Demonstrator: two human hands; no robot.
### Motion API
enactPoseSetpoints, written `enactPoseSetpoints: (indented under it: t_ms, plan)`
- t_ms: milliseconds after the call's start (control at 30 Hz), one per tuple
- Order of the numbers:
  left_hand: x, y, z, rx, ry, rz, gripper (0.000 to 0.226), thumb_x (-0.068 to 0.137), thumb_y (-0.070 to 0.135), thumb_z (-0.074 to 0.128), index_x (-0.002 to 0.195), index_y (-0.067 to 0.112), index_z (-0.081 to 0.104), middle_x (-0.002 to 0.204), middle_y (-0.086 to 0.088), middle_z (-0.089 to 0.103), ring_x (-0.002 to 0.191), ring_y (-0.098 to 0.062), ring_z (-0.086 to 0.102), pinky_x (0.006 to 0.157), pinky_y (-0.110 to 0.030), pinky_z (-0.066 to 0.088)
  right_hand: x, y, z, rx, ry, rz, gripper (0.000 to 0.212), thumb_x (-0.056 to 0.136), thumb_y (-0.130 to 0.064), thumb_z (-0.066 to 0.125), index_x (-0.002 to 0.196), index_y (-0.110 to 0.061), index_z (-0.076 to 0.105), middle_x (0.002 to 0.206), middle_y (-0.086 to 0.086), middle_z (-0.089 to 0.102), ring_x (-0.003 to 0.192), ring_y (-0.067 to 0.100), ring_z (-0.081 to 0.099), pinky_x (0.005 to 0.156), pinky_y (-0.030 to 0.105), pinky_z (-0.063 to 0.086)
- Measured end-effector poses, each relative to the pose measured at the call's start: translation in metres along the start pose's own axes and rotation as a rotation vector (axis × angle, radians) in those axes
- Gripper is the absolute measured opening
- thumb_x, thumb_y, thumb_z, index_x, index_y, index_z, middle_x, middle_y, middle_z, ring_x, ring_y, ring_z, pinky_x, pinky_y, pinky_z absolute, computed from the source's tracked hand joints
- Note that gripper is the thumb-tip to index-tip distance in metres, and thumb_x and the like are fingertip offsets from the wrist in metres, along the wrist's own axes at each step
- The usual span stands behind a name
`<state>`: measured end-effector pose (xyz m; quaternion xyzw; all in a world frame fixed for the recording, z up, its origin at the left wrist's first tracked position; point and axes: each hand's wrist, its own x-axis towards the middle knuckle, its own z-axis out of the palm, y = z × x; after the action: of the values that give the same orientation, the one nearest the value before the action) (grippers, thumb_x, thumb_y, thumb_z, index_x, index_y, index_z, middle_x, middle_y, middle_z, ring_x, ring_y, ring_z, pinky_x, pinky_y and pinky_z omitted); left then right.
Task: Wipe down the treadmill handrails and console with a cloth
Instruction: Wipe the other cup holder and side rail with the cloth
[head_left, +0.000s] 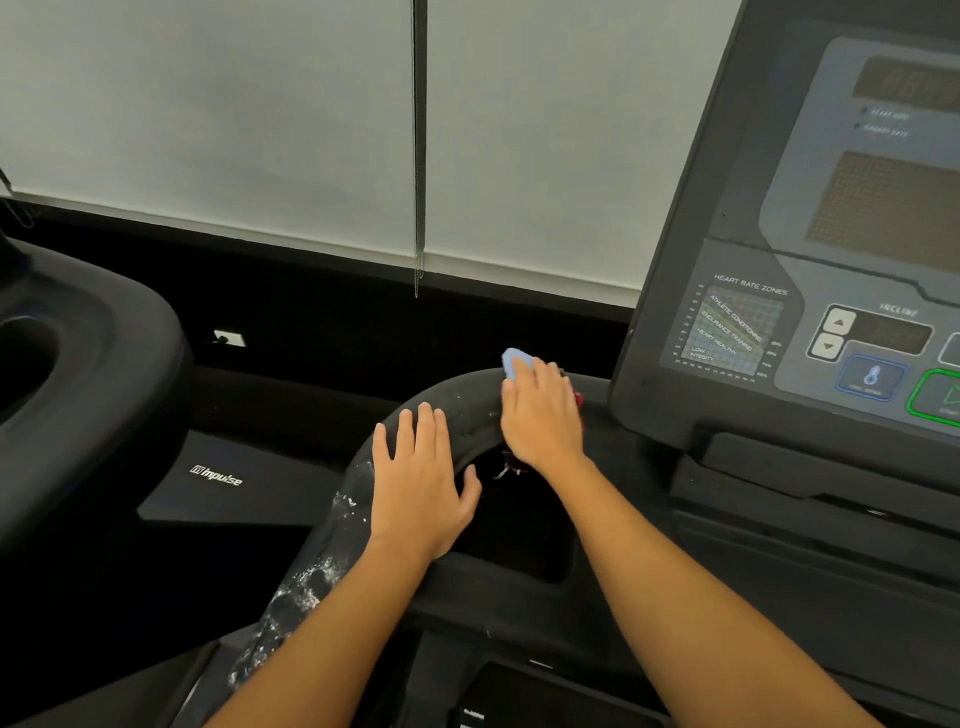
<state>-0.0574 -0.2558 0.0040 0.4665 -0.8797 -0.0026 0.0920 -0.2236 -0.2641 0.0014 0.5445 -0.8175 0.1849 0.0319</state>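
Note:
A black curved handrail (467, 400) arcs from lower left up toward the console (810, 291) at the right. Its lower stretch glistens with wet foam. My left hand (421, 478) lies flat on the rail with fingers straight and spread. My right hand (540, 415) presses down on the rail's top bend, covering a cloth whose dark red edges (578, 399) peek out beside and below the palm. A light blue object (514, 364) sticks out beyond my right fingertips; whether it is part of the cloth I cannot tell.
A neighbouring black machine (88, 374) with a cup recess stands at the left. An "impulse" logo (217, 475) marks a dark panel below it. Pale window blinds (260, 130) with a hanging cord (418, 156) fill the background. The console carries incline buttons (836, 332) and a green start key (940, 397).

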Motion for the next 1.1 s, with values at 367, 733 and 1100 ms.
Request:
enactPoseSetpoints:
  t_ms: [367, 733, 1100]
  plan:
    - [-0.001, 0.001, -0.001, 0.019, -0.039, -0.007, 0.071, 0.080, 0.046, 0.030, 0.124, -0.004, 0.053, 0.127, -0.022, 0.055, 0.118, -0.037, 0.052, 0.099, -0.058, 0.035, -0.019, -0.037, -0.003, 0.044, -0.091, -0.179, 0.043, 0.100, -0.023, 0.032, 0.141, -0.011, 0.034, 0.148, 0.009, 0.035, 0.139, 0.026, 0.026, 0.115, 0.039, 0.018]
    - [-0.003, 0.002, -0.006, 0.007, -0.037, 0.005, 0.069, 0.080, 0.044, 0.031, 0.125, -0.003, 0.053, 0.128, -0.019, 0.055, 0.119, -0.035, 0.051, 0.100, -0.058, 0.034, -0.031, -0.012, -0.020, -0.042, -0.100, 0.434, 0.050, 0.102, -0.025, 0.023, 0.147, -0.005, 0.014, 0.155, 0.020, 0.011, 0.142, 0.038, 0.012, 0.113, 0.049, 0.021]
    - [-0.005, -0.015, -0.011, 0.066, -0.114, 0.093, 0.080, 0.070, 0.056, 0.032, 0.118, -0.003, 0.058, 0.120, -0.020, 0.060, 0.115, -0.039, 0.055, 0.093, -0.070, 0.032, -0.044, -0.070, 0.002, -0.017, -0.108, -0.042, 0.048, 0.100, -0.021, 0.035, 0.143, -0.002, 0.028, 0.149, 0.024, 0.027, 0.136, 0.041, 0.028, 0.106, 0.042, 0.038]
